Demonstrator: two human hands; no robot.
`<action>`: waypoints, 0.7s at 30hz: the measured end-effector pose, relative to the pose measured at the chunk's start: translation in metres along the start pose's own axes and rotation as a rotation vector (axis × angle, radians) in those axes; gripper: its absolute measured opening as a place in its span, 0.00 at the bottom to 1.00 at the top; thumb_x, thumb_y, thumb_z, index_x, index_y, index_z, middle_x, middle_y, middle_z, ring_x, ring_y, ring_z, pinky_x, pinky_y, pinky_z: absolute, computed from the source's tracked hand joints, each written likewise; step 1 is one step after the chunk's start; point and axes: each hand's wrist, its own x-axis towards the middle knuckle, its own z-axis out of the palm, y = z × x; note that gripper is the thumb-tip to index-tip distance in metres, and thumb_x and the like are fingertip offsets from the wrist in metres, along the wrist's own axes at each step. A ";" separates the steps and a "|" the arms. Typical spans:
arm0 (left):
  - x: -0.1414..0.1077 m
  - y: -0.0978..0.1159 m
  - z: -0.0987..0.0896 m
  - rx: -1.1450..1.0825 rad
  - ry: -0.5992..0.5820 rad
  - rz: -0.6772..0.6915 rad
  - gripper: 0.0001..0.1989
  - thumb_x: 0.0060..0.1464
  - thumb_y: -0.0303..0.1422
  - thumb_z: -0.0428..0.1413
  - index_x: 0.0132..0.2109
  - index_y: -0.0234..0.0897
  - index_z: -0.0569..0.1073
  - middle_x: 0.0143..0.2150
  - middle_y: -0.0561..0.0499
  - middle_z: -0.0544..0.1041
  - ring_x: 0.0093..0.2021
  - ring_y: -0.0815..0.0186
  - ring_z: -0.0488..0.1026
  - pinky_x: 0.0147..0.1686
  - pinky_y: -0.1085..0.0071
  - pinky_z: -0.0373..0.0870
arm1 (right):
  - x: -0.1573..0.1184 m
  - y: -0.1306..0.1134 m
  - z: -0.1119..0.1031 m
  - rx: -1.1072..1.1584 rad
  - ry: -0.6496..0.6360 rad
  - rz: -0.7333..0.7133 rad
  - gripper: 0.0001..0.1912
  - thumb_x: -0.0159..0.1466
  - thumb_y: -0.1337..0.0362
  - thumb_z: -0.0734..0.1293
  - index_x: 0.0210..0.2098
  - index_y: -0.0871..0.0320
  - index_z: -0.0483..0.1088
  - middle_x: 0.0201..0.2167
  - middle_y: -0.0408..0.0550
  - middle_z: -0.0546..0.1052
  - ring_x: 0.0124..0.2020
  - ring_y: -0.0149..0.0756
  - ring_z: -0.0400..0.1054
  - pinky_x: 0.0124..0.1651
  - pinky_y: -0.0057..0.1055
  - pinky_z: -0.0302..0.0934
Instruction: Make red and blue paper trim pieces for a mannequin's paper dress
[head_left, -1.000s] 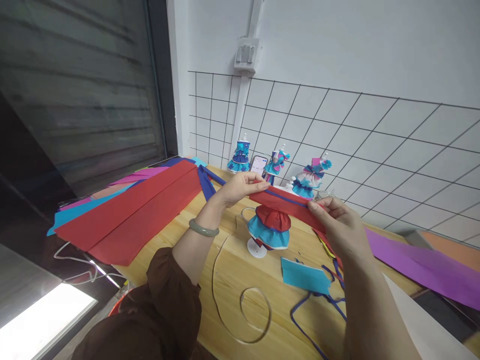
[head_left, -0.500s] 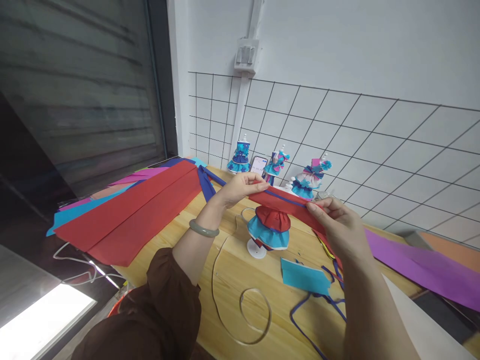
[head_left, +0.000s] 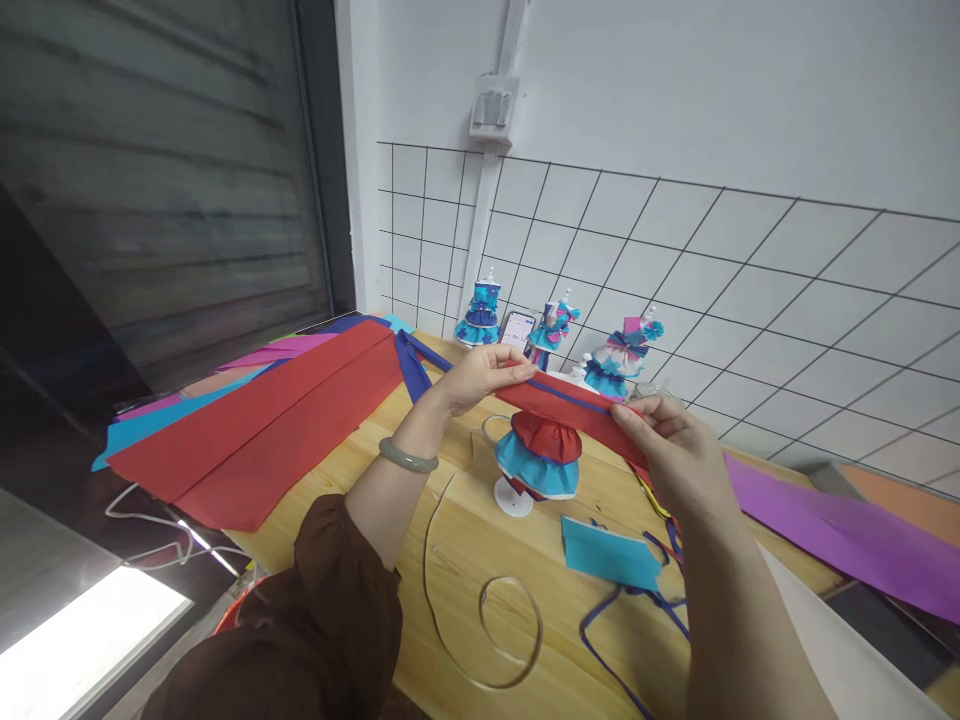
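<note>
My left hand point(head_left: 489, 378) pinches one end of a red fabric strip point(head_left: 566, 408) that has a thin blue band along its upper edge. The strip's other end is pinched between the thumb and fingers of my right hand point(head_left: 671, 435). It is stretched in front of and above a small dress form wearing a ruffled red and light-blue skirt point(head_left: 536, 468) on a round white base point(head_left: 513, 499). The strip hides the upper part of that form. Whether strip and form touch, I cannot tell.
Red fabric sheets point(head_left: 277, 425) lie at the left. Three dressed mini forms, one in blue point(head_left: 480, 312), stand at the back beside a phone point(head_left: 517, 329). A light-blue piece point(head_left: 609, 554), blue strips point(head_left: 596, 640) and a looped cord point(head_left: 540, 650) lie in front; purple fabric point(head_left: 847, 530) is right.
Both hands keep their grip on the red strip. My right hand has shifted very slightly to the left; otherwise the scene looks the same.
</note>
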 end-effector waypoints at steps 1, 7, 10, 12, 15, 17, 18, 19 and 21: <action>0.000 0.000 0.000 -0.001 -0.002 -0.002 0.13 0.45 0.38 0.62 0.32 0.31 0.72 0.28 0.54 0.69 0.31 0.73 0.66 0.34 0.72 0.59 | 0.000 0.000 0.000 0.001 0.002 0.006 0.13 0.52 0.54 0.72 0.27 0.55 0.69 0.20 0.40 0.71 0.21 0.26 0.63 0.22 0.21 0.56; -0.001 0.004 -0.001 0.013 -0.009 -0.001 0.12 0.45 0.38 0.62 0.31 0.31 0.73 0.29 0.53 0.71 0.30 0.74 0.66 0.34 0.73 0.60 | 0.001 0.003 -0.002 -0.029 0.003 -0.016 0.13 0.52 0.54 0.72 0.28 0.56 0.69 0.20 0.40 0.70 0.21 0.26 0.62 0.22 0.22 0.55; -0.003 0.007 -0.001 0.055 -0.002 0.029 0.12 0.46 0.38 0.61 0.32 0.32 0.74 0.34 0.49 0.75 0.36 0.70 0.69 0.39 0.70 0.62 | 0.001 0.002 -0.003 -0.045 -0.004 -0.041 0.13 0.52 0.54 0.72 0.28 0.56 0.70 0.21 0.41 0.71 0.23 0.28 0.64 0.23 0.23 0.57; -0.003 0.009 -0.001 0.078 -0.014 0.059 0.12 0.47 0.38 0.60 0.33 0.31 0.74 0.39 0.45 0.76 0.42 0.67 0.70 0.43 0.68 0.62 | -0.001 0.000 -0.003 -0.064 -0.003 -0.051 0.12 0.52 0.54 0.72 0.28 0.56 0.70 0.23 0.42 0.72 0.24 0.29 0.65 0.25 0.24 0.59; -0.004 0.012 -0.002 0.108 -0.021 0.071 0.12 0.48 0.38 0.59 0.33 0.31 0.74 0.40 0.44 0.76 0.44 0.65 0.70 0.44 0.67 0.62 | -0.003 -0.004 -0.002 -0.094 0.005 -0.051 0.12 0.52 0.54 0.72 0.28 0.55 0.71 0.25 0.42 0.73 0.26 0.29 0.65 0.27 0.25 0.60; -0.004 0.013 -0.003 0.133 -0.010 0.079 0.11 0.48 0.38 0.59 0.33 0.32 0.74 0.38 0.45 0.75 0.41 0.66 0.70 0.41 0.69 0.62 | -0.005 -0.005 -0.002 -0.104 0.009 -0.048 0.12 0.52 0.54 0.72 0.28 0.55 0.71 0.25 0.41 0.73 0.26 0.29 0.65 0.28 0.25 0.61; -0.004 0.014 -0.004 0.143 -0.005 0.087 0.11 0.48 0.37 0.59 0.32 0.32 0.74 0.37 0.46 0.75 0.39 0.67 0.69 0.39 0.70 0.62 | -0.006 -0.006 -0.003 -0.104 0.010 -0.048 0.12 0.52 0.54 0.72 0.28 0.54 0.71 0.25 0.41 0.73 0.26 0.30 0.66 0.28 0.25 0.61; -0.004 0.014 -0.004 0.151 -0.001 0.093 0.11 0.48 0.37 0.59 0.32 0.32 0.74 0.35 0.48 0.74 0.37 0.68 0.69 0.37 0.71 0.62 | -0.007 -0.006 -0.003 -0.105 0.011 -0.050 0.11 0.52 0.54 0.72 0.28 0.54 0.71 0.25 0.41 0.73 0.26 0.30 0.66 0.28 0.25 0.61; -0.006 0.017 -0.003 0.153 0.005 0.099 0.11 0.48 0.37 0.60 0.30 0.32 0.73 0.31 0.50 0.72 0.33 0.71 0.67 0.33 0.73 0.61 | -0.009 -0.007 -0.004 -0.107 0.010 -0.052 0.11 0.52 0.54 0.72 0.28 0.54 0.71 0.26 0.41 0.73 0.27 0.30 0.66 0.28 0.25 0.61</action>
